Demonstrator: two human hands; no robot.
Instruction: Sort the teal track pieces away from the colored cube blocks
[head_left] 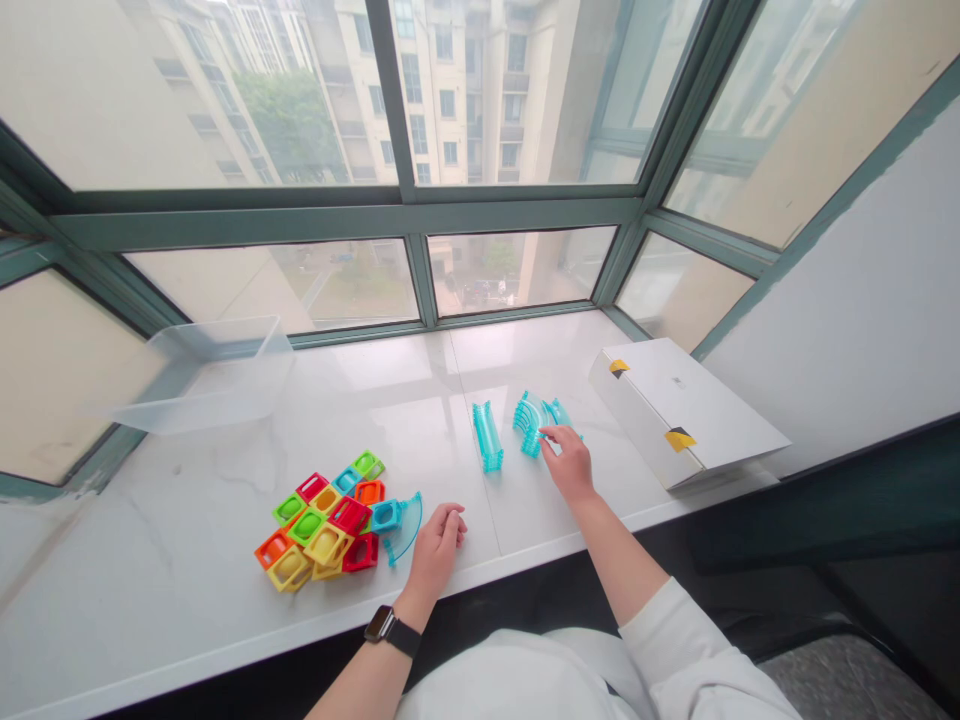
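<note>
My right hand (pixel 568 464) has its thumb and fingertips pinched at the edge of a clear turquoise curved track piece (pixel 531 415). Just behind those fingers, another turquoise piece (pixel 559 412) is partly hidden. A straight turquoise track piece (pixel 487 437) lies to the left of them. My left hand (pixel 441 540) rests near the counter's front edge with its fingers curled in, and nothing shows in them. Beside it lies a clear blue fan-shaped piece (pixel 406 530), next to a heap of hollow coloured blocks (pixel 328 545) in red, yellow, green, orange and blue.
A clear plastic bin (pixel 202 400) stands at the back left of the white marble-look counter (pixel 225 640). To the right is a white box (pixel 694 410) with yellow-and-black tape. Green-framed windows (pixel 420 217) border the back.
</note>
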